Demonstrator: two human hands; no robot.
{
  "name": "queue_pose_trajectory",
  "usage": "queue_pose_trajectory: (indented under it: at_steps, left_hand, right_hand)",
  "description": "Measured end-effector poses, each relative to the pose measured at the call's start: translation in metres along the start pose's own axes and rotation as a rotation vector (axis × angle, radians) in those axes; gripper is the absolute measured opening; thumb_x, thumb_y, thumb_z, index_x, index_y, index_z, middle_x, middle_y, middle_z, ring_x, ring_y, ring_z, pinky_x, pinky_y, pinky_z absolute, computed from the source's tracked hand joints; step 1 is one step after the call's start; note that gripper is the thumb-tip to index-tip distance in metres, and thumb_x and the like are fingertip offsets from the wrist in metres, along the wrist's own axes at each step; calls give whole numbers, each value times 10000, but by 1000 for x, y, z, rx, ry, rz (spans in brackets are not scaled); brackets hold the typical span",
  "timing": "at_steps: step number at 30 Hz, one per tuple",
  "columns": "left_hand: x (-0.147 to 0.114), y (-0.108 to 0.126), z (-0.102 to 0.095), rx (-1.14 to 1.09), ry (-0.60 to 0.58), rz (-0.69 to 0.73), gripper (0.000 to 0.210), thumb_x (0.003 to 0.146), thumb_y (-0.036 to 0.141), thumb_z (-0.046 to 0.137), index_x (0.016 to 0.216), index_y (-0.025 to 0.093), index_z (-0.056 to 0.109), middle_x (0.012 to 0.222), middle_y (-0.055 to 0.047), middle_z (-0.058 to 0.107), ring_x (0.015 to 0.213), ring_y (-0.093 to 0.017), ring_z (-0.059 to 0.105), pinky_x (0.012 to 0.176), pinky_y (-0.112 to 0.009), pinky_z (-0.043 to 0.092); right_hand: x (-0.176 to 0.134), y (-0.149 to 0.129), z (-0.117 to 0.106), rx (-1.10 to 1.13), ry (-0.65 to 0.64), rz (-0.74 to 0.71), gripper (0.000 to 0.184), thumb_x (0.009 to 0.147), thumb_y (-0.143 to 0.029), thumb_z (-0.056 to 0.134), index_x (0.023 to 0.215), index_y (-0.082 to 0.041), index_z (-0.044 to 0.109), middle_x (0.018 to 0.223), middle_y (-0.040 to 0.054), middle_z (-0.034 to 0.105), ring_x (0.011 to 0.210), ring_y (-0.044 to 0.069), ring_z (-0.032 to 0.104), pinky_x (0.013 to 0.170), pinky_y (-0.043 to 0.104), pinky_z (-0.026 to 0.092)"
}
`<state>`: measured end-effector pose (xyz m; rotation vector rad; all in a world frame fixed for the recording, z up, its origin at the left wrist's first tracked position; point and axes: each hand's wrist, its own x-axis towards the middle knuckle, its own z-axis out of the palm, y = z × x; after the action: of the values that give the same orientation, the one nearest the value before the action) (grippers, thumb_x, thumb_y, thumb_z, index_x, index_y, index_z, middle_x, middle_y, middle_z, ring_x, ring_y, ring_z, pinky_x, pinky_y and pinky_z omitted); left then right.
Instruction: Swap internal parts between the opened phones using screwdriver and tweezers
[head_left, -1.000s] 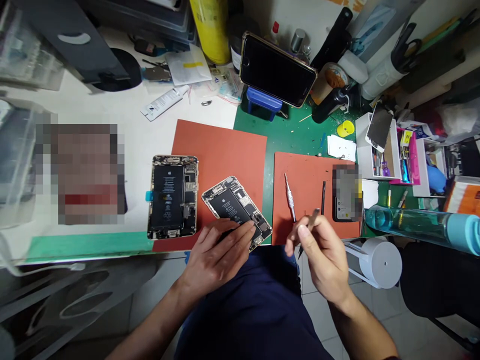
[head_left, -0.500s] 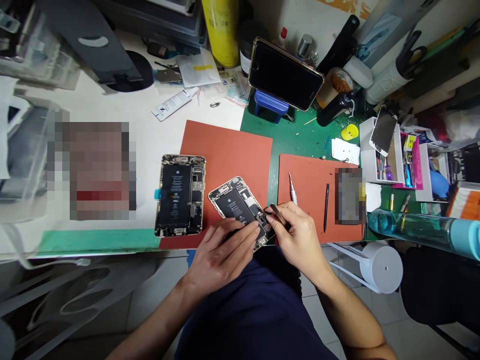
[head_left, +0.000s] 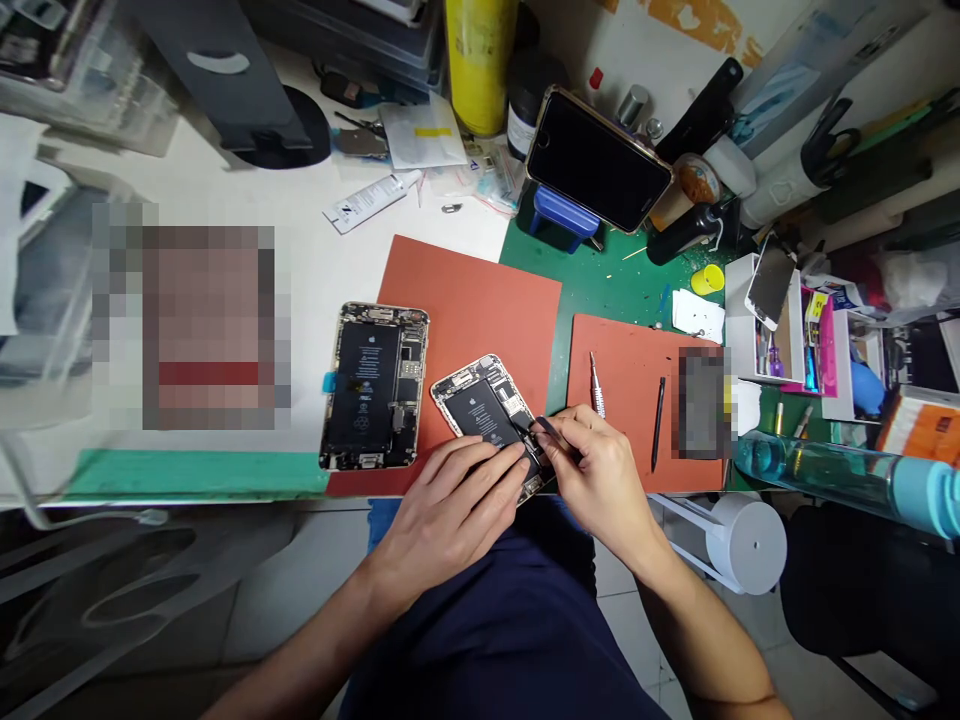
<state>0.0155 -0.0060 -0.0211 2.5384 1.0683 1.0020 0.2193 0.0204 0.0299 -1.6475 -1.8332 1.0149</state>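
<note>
A smartphone with its screen off (head_left: 475, 405) lies tilted at the front of the red-brown mat, its battery and boards bare. My left hand (head_left: 457, 500) holds its lower left side, fingers together across the battery; the thumb is hidden. Dark tweezers (head_left: 553, 434) are pinched in my right hand (head_left: 596, 460). Their tips are at the right edge of the phone, near the fingertips of my left hand, and what they touch is too small to tell. To the left, a second opened phone (head_left: 375, 388) lies flat, a blue tab at its side.
A silver-handled tool (head_left: 598, 390) and a black stick tool (head_left: 658, 425) lie on the right mat (head_left: 622, 400). Behind it, a phone (head_left: 598, 158) leans on a blue stand (head_left: 564, 218). A water bottle (head_left: 832, 470) lies at the right, near small parts boxes (head_left: 750, 350).
The camera view has shifted a little, so the bench appears further right. Both hands stay at the tilted phone, with the tweezers still held at its right edge.
</note>
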Motion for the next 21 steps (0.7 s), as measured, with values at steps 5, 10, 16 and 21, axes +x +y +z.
queue_pose_trajectory:
  at_steps: [5,10,16,21]
  left_hand:
    - [0,0,2,10,5,-17,409,916,44,767,1319,63,701,1291,-137,809,1085,-292,669,1008,-508,569]
    - [-1,-2,2,5,7,-4,416,928,63,748,1338,123,706,1297,-107,812,1079,-278,686,1016,-508,574]
    - [0,-1,0,9,-4,-4,442,912,52,757,1347,119,708,1288,-114,814,1081,-281,691,1012,-499,573]
    - [2,0,-1,20,-19,-11,437,918,50,756,1350,88,705,1283,-118,814,1086,-293,680,1002,-495,567]
  right_hand:
    - [2,-1,0,-34,-10,3,263,1020,-68,602,1068,-231,801,959,46,694,833,196,689,749,318,552]
    - [3,-1,0,-53,-20,-1,260,1030,-78,592,1068,-233,798,967,52,701,843,199,693,738,310,554]
    - [2,-3,1,-6,11,-4,225,1046,-126,593,1081,-238,785,972,56,712,865,203,707,769,321,583]
    - [-18,-15,-5,74,183,79,190,1079,-231,599,965,-225,751,935,59,699,836,200,688,744,334,576]
